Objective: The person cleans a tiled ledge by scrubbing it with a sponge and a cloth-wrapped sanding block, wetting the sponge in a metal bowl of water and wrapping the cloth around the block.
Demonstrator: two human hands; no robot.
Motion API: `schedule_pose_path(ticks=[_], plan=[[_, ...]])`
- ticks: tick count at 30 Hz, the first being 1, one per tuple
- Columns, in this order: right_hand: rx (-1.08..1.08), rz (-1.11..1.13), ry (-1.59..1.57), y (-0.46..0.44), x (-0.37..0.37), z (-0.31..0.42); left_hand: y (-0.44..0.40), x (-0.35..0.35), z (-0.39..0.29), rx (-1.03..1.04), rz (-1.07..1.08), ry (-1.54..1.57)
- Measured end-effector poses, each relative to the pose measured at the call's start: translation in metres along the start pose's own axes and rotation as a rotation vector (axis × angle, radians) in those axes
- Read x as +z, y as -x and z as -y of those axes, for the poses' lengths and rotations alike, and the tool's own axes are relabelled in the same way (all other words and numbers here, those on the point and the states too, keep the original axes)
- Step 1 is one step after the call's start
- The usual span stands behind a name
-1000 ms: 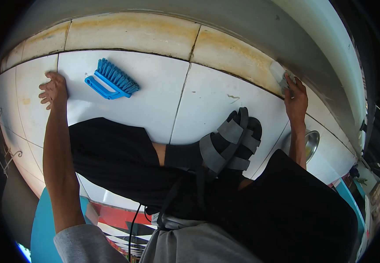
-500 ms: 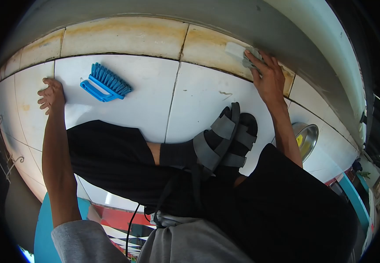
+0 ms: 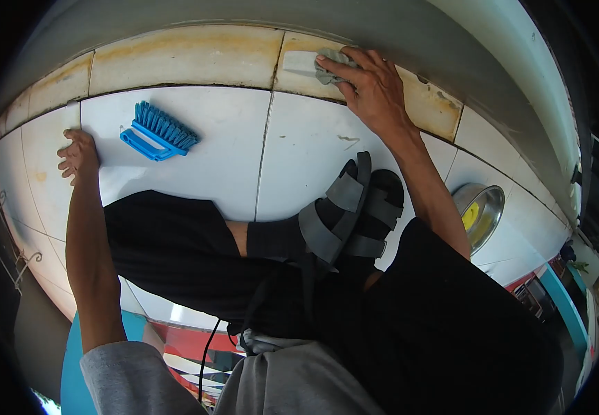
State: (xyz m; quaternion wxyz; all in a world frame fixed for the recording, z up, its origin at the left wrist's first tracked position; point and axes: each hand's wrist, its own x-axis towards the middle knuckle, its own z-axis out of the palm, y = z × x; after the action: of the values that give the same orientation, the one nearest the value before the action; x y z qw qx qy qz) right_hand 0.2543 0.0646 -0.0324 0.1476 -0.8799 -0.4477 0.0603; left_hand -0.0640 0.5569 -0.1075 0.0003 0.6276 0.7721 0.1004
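Note:
My right hand (image 3: 372, 86) is closed on a grey-green cloth (image 3: 334, 67) and presses it against the yellow-stained border tile (image 3: 189, 55) at the base of the wall. A pale, flat white piece (image 3: 299, 62) shows at the cloth's left edge; whether it is a separate object I cannot make out. My left hand (image 3: 79, 153) rests on the white tiles at the far left, fingers apart, holding nothing. To its right a blue brush (image 3: 159, 133) lies on the floor, bristles toward the wall.
A metal bowl (image 3: 482, 214) with something yellow in it stands beside my right forearm. My sandalled feet (image 3: 351, 207) are on the white floor tiles (image 3: 175, 173). A grey wall (image 3: 465, 76) curves behind the border, and a metal rack (image 3: 19, 259) is at the left.
My right hand has moved left along the border tiles with the cloth. More of the metal bowl now shows. My left hand stays on the floor; the view has shifted slightly.

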Motion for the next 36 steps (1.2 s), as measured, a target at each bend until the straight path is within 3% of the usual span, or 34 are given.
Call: schedule_pose_path(ticks=[4, 6, 9, 11, 14, 18, 25, 27, 32, 36], plan=[[0.167, 0.208, 0.036, 0.073, -0.055, -0.078, -0.004, -0.002, 0.004, -0.011, 0.028, -0.037], [0.308, 0.203, -0.052, 0.108, -0.075, -0.120, -0.010, 0.010, 0.008, 0.040, -0.083, -0.036], [0.296, 0.206, -0.059, 0.111, -0.077, -0.128, -0.010, 0.011, 0.011, 0.043, -0.100, -0.053], [0.129, 0.155, -0.009, 0.087, -0.058, -0.098, -0.009, 0.011, 0.007, 0.063, -0.114, -0.046], [-0.049, 0.073, -0.020, 0.035, -0.020, -0.035, -0.010, 0.001, 0.004, 0.037, 0.039, -0.014], [-0.152, 0.081, 0.001, 0.000, -0.006, 0.009, -0.010, 0.005, 0.006, 0.022, 0.008, -0.033], [0.138, 0.220, 0.079, 0.097, -0.079, -0.095, 0.000, -0.002, 0.001, 0.046, -0.045, -0.024], [0.100, 0.210, 0.082, 0.100, -0.072, -0.103, 0.005, -0.009, 0.000, 0.031, -0.029, -0.033], [-0.104, 0.111, -0.003, 0.035, -0.022, -0.028, -0.014, 0.006, 0.011, 0.059, 0.034, -0.011], [-0.129, 0.118, -0.017, -0.006, -0.001, 0.019, -0.018, 0.010, 0.013, 0.070, 0.026, 0.002]])
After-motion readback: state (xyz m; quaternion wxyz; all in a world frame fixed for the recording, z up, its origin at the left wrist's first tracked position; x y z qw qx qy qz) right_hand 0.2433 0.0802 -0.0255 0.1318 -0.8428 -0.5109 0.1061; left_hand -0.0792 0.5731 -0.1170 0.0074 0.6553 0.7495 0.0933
